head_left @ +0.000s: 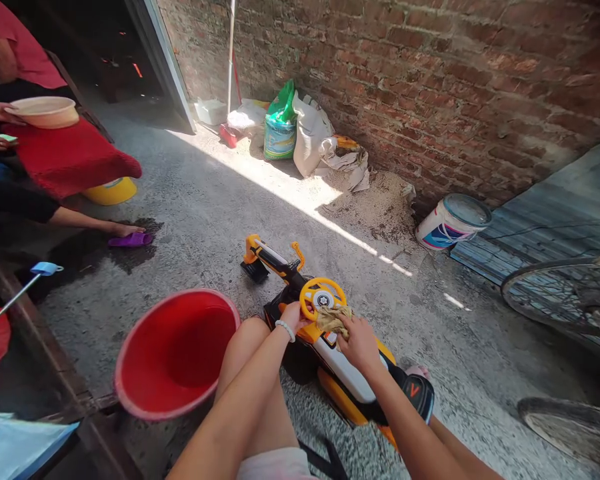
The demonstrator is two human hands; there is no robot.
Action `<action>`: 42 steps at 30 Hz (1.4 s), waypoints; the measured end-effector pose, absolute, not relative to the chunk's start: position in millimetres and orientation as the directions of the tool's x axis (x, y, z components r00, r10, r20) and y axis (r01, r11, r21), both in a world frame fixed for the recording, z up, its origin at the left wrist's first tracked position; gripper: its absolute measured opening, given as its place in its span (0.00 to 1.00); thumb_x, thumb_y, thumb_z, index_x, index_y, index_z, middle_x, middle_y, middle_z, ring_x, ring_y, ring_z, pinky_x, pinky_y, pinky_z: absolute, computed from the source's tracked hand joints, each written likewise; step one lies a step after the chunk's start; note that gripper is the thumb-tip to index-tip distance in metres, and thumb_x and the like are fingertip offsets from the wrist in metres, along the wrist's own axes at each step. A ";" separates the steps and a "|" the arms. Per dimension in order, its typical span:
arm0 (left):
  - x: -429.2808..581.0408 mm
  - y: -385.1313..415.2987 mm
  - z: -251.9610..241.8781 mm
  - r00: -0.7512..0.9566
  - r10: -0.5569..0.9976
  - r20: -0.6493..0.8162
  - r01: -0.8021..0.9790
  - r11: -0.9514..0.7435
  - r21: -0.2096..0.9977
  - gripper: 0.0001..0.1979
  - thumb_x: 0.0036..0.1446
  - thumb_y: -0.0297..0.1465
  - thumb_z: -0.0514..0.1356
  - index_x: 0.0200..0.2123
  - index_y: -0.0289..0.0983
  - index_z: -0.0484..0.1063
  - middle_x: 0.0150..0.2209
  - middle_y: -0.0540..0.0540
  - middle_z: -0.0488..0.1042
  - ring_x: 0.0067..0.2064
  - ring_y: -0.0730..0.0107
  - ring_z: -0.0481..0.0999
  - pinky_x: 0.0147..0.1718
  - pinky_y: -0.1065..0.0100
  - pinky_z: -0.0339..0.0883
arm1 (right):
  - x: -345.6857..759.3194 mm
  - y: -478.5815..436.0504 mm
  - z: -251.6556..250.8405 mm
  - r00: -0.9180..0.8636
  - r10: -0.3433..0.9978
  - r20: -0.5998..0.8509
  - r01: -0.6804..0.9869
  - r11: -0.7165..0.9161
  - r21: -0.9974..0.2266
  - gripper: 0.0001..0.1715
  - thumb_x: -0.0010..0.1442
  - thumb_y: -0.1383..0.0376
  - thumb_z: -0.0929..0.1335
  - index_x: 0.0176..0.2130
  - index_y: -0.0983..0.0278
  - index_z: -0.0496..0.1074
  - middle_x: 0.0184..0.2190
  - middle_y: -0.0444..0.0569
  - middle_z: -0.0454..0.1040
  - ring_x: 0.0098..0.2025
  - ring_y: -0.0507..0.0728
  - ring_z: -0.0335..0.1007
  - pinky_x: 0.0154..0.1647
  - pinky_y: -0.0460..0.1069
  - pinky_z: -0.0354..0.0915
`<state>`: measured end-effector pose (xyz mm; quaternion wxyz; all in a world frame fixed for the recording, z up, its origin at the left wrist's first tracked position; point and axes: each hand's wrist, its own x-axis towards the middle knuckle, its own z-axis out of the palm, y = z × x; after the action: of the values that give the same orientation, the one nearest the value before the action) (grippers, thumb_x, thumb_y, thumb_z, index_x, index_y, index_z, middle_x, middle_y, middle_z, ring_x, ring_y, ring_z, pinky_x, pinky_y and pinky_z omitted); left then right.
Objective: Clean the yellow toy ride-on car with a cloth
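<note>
A yellow and black ride-on toy excavator (350,367) stands on the concrete floor between my legs, its digging arm (275,260) pointing away to the left. My left hand (294,316), with a pale bracelet at the wrist, is closed on the lower left rim of the yellow steering wheel (339,287). A crumpled tan cloth (332,319) is bunched in my right hand (361,343) and lies against the wheel's lower right side. Some fingertips of both hands are hidden by the wheel and cloth.
A red tub (130,353) stands left of my knee. Another person with a purple slipper (130,239) sits at left, holding a basin (45,113). Sacks (307,133) and a paint bucket (453,223) line the brick wall. Bicycle wheels (520,287) are at right.
</note>
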<state>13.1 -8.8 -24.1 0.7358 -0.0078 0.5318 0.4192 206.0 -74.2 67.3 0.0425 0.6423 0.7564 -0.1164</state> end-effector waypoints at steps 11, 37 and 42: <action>16.8 -13.8 -28.9 0.017 0.667 -0.745 -0.461 0.666 0.586 0.04 0.66 0.31 0.61 0.43 0.39 0.74 0.32 0.48 0.77 0.34 0.68 0.79 0.38 0.65 0.77 | 116.7 12.0 65.3 -0.377 0.879 -0.293 0.923 0.382 -0.043 0.21 0.70 0.59 0.64 0.56 0.62 0.79 0.59 0.61 0.75 0.61 0.70 0.65 0.58 0.61 0.62; 17.3 -11.5 -25.3 0.014 0.664 -0.748 -0.468 0.665 0.582 0.04 0.67 0.29 0.63 0.37 0.39 0.71 0.32 0.48 0.76 0.38 0.65 0.81 0.45 0.59 0.80 | 179.2 -25.9 73.2 -0.478 0.799 -0.366 0.864 0.503 -0.030 0.14 0.69 0.64 0.66 0.49 0.63 0.81 0.52 0.59 0.78 0.58 0.66 0.69 0.54 0.56 0.64; 19.5 -6.8 -28.2 0.014 0.637 -0.771 -0.459 0.689 0.561 0.05 0.69 0.31 0.61 0.37 0.40 0.70 0.30 0.49 0.75 0.35 0.64 0.80 0.45 0.56 0.80 | 254.6 -16.4 71.4 -0.156 0.956 -0.249 0.985 0.134 -0.104 0.15 0.69 0.64 0.64 0.47 0.63 0.80 0.49 0.56 0.77 0.52 0.61 0.72 0.51 0.52 0.65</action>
<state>19.5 -6.8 -28.2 0.7080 0.0759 0.5858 0.3869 254.6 -16.4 71.4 0.0609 0.6466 0.7505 -0.1219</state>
